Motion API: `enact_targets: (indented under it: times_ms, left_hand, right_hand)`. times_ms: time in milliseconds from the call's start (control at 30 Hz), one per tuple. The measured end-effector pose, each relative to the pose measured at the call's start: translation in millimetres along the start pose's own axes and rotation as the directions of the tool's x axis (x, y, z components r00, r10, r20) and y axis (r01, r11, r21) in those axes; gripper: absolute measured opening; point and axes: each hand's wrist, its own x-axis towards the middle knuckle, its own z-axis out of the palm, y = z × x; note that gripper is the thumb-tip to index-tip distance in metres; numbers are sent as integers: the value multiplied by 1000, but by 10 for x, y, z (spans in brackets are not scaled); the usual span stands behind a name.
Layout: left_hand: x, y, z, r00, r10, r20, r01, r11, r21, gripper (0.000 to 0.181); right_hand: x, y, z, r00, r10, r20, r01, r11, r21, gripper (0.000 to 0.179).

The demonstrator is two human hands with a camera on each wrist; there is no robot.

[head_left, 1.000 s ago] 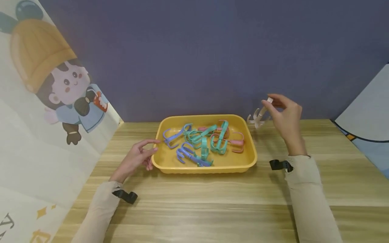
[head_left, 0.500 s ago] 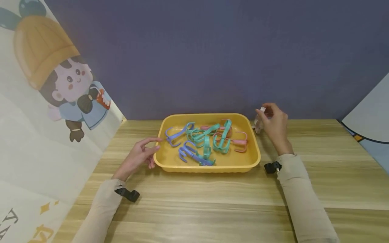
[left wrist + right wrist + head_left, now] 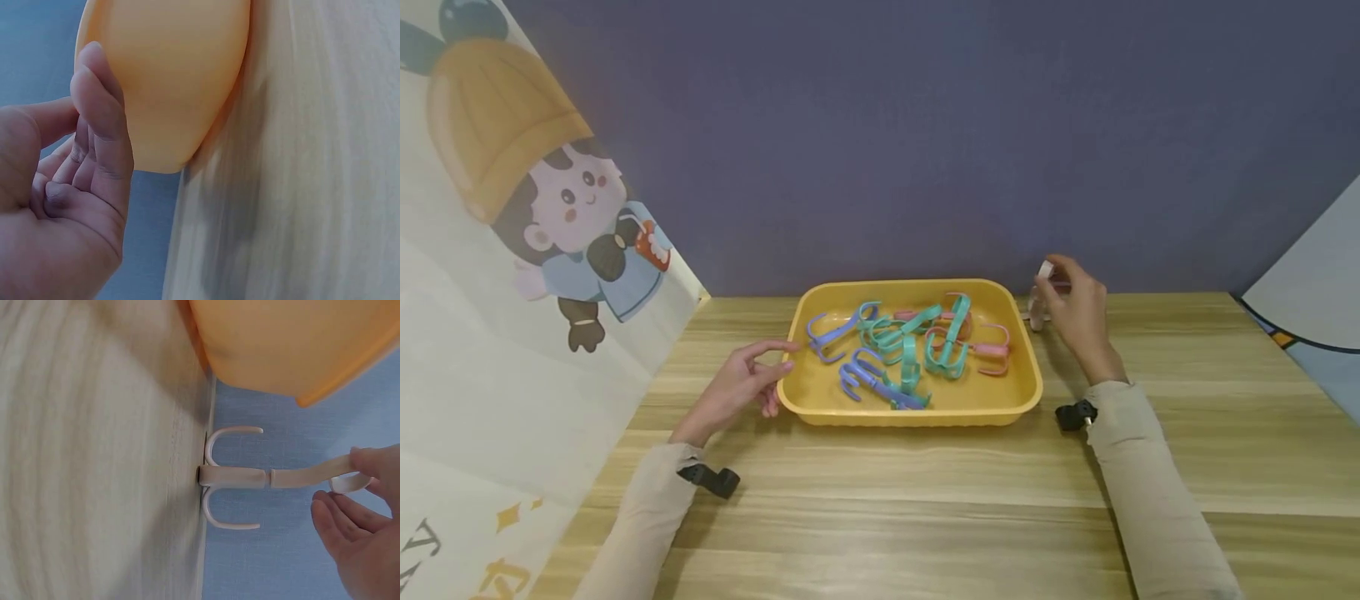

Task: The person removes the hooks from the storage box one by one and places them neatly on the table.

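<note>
My left hand (image 3: pixel 735 390) holds the left rim of a yellow tray (image 3: pixel 902 419) between its thumb and index finger; in the left wrist view those tips meet right at the edge. In the tray lie several plastic multi-hook hangers: blue (image 3: pixel 872 382), green (image 3: pixel 951 333) and pink (image 3: pixel 990 352). To the right of the tray, my right hand (image 3: pixel 1078 312) pinches the curved top of a pale hook hanger (image 3: pixel 234 477). Two prongs spread from its lower end, which is right at the tabletop in the right wrist view.
The wood-grain table (image 3: pixel 910 508) meets a dark blue wall panel (image 3: pixel 880 150) directly behind the tray. On the left stands a white panel with a printed cartoon figure (image 3: pixel 580 200). Another pale panel (image 3: pixel 1315 258) is at the right.
The right hand has moved left and down with the pale hanger, bringing it beside the tray's right end; over the last half second it has hardly moved. The left hand stays at the rim.
</note>
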Motion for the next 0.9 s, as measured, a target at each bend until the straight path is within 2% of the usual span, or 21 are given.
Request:
enact_targets:
  times_ms: [233, 400, 600, 900]
  left_hand:
    - [-59, 40, -81, 1000, -7, 27, 6, 998, 56, 42]
    - [-68, 0, -104, 999, -16, 37, 15, 999, 29, 45]
    - [-52, -13, -85, 999, -20, 39, 20, 1000, 5, 45]
    - [-41, 37, -79, 999, -35, 42, 34, 999, 28, 43]
  right_hand:
    - [16, -5, 4, 999, 2, 32, -2, 1000, -4, 36]
    - [34, -4, -4, 999, 15, 49, -15, 1000, 1, 38]
    - [44, 22, -28, 999, 14, 41, -14, 1000, -18, 38]
    - [42, -41, -85, 1000, -20, 9, 20, 999, -49, 36]
